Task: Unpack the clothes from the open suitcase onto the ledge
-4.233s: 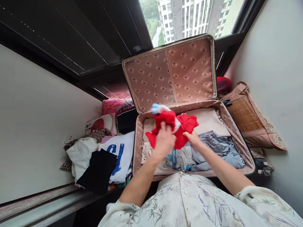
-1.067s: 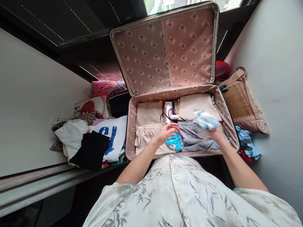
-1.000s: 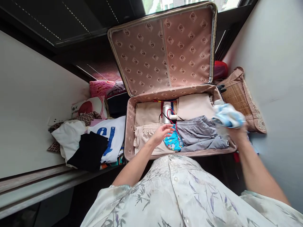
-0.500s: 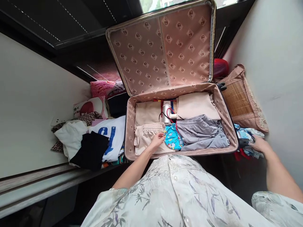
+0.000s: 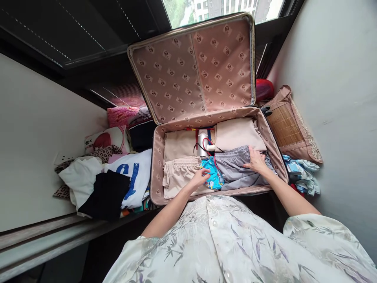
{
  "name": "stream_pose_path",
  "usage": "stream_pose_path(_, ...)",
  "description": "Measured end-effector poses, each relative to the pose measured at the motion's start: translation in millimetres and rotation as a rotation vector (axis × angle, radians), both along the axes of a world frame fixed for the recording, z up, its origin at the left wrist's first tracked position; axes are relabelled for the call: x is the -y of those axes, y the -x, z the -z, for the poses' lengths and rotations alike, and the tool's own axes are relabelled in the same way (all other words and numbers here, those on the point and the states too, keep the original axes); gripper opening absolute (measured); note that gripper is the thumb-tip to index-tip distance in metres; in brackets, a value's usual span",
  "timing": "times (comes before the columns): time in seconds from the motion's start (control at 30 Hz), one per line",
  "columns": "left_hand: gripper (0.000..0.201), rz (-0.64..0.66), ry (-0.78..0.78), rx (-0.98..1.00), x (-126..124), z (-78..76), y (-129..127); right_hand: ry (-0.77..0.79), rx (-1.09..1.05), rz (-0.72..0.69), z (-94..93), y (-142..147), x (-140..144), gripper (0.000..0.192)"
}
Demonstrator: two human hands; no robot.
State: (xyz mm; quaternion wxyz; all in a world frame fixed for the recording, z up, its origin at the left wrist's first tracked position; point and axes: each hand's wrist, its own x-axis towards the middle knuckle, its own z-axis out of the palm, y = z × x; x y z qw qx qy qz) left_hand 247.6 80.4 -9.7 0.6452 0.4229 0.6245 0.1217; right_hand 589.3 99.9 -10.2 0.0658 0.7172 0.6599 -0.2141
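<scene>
We wear a loose, pale cream shirt [image 5: 235, 239] printed all over with grey-green bamboo leaves and thin stems. A row of small white buttons [image 5: 212, 223] runs down its front. The short sleeves [image 5: 324, 239] end above the elbows, leaving both forearms bare. Our left hand [image 5: 199, 177] and right hand [image 5: 257, 161] carry no rings, watch or gloves.

1 view only, from a head-worn camera, looking forward and steeply down over the wearer's shirt [image 5: 235, 243] at the frame's bottom edge. The open suitcase [image 5: 159, 157] fills the frame centre at close range, its lid [image 5: 194, 67] upper centre. Window [image 5: 220, 6] at top edge, walls at left and right edges. Wide lens; straight edges bow.
</scene>
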Motion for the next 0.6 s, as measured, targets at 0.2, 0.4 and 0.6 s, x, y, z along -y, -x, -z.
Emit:
stream_pose_path(0.2,0.026,-0.063,0.086,-0.022,9.4,1.4,11.3,0.219,0.055,-0.204,20.1,-12.1,20.0,0.07)
stream_pose_path(0.4,0.028,-0.088,0.076,0.049,18.3,13.6,8.1,0.158,0.089,-0.314,13.4,-16.8,23.4,0.042)
stream_pose_path(0.6,0.029,-0.037,0.015,0.098,9.1,12.8,7.6,0.132,-0.336,-0.3,-15.2,-23.1,10.3,0.031)
